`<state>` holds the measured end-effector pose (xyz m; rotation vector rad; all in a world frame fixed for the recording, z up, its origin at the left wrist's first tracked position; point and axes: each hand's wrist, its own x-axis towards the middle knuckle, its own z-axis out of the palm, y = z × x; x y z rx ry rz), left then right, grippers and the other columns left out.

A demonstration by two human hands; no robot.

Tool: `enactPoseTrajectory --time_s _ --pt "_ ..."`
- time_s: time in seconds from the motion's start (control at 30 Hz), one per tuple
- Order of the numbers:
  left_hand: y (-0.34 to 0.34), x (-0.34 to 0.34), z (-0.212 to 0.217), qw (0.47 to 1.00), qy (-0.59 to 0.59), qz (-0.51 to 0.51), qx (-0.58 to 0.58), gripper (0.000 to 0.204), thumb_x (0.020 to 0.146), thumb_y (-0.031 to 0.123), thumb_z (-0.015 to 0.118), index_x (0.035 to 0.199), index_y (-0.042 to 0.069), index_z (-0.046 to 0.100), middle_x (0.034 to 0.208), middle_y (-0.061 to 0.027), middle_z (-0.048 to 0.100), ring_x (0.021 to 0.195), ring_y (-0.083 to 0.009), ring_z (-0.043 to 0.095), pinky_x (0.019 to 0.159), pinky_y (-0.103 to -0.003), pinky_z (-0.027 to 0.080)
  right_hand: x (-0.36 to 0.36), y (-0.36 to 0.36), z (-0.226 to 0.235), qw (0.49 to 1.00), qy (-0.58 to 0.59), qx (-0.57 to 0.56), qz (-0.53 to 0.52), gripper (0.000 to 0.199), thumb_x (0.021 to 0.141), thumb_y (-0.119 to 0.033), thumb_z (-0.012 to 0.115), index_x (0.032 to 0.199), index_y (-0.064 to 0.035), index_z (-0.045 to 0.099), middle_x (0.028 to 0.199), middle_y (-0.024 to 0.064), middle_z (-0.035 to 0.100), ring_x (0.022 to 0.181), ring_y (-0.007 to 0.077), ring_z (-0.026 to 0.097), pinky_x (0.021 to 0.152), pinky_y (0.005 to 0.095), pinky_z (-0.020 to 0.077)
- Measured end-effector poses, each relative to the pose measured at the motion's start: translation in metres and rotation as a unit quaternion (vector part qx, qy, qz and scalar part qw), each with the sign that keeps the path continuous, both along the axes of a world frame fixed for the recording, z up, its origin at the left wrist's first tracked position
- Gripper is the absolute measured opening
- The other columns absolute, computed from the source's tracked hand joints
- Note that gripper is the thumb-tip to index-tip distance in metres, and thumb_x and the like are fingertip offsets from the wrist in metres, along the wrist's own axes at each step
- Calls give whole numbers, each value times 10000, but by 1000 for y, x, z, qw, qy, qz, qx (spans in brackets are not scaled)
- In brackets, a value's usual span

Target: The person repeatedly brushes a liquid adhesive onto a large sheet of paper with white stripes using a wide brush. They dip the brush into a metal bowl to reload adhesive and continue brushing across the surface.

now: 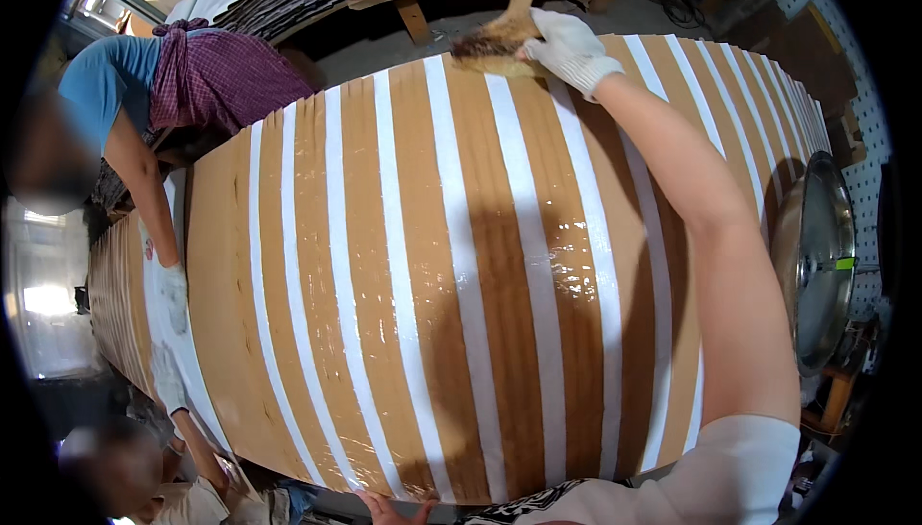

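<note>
Right hand [569, 48]: gloved, clamped on brush [501, 33] at the sheet's far edge.
Left hand [389, 509]: bare, fingers apart, at the near edge.
Sheet [432, 285]: brown, white-striped, glossy, covering the worktop.

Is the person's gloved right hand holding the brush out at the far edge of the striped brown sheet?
Yes, the right hand grips a wooden-handled brush at the far edge of the brown sheet.
</note>
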<state>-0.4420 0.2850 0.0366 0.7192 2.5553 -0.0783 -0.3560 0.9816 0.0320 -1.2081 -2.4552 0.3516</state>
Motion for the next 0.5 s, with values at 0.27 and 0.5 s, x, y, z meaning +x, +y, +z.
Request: enactPoseTrajectory --time_s 0.27,0.5 --pt "-32 -3 -13 996 55 -72 1 854 858 375 708 1460 -80 306 1447 -274 414 1348 -442 368 1153 -429 300 -42 -27 35 991 55 109 62 355 828 -285 683 1119 -92 616 1048 192 663 1001 400 614 842 471 493" --pt "-40 -12 -17 983 -6 -37 178 932 794 473 758 1432 -60 336 1316 -336 473 1256 -470 427 1138 -460 309 -105 -51 13 995 13 98 -16 334 830 -273 695 1112 -104 638 1051 185 683 993 380 638 859 460 502"
